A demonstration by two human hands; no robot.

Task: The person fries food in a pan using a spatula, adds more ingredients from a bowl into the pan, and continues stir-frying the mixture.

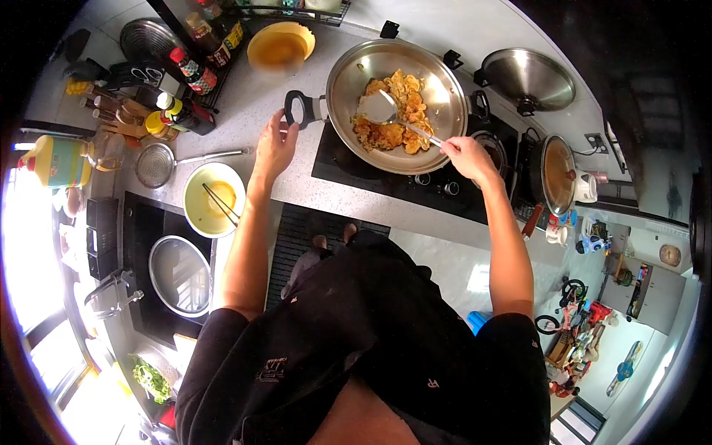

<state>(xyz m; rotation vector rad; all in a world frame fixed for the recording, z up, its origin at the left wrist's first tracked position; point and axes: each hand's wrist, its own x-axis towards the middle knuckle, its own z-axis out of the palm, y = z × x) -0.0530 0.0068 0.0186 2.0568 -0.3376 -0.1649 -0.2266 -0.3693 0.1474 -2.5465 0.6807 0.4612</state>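
A wide steel wok (pixel 437 70) sits on the black cooktop, with browned scrambled egg (pixel 404 93) spread over its middle. My right hand (pixel 471 159) is closed round the handle of a metal spatula (pixel 380 109), whose broad head rests in the egg. Beside the wok's black loop handle (pixel 298 110) is my left hand (pixel 276 147). Its fingers are apart and slightly bent, close to the loop; whether they touch it I cannot tell.
At the counter's left are a pale bowl (pixel 194 178) with chopsticks and yellow liquid, and a strainer (pixel 156 165). Behind stand a yellow bowl (pixel 256 48) and sauce bottles (pixel 196 74). A steel lid (pixel 538 70) leans at the right; a lidded pan (pixel 558 174) is nearby.
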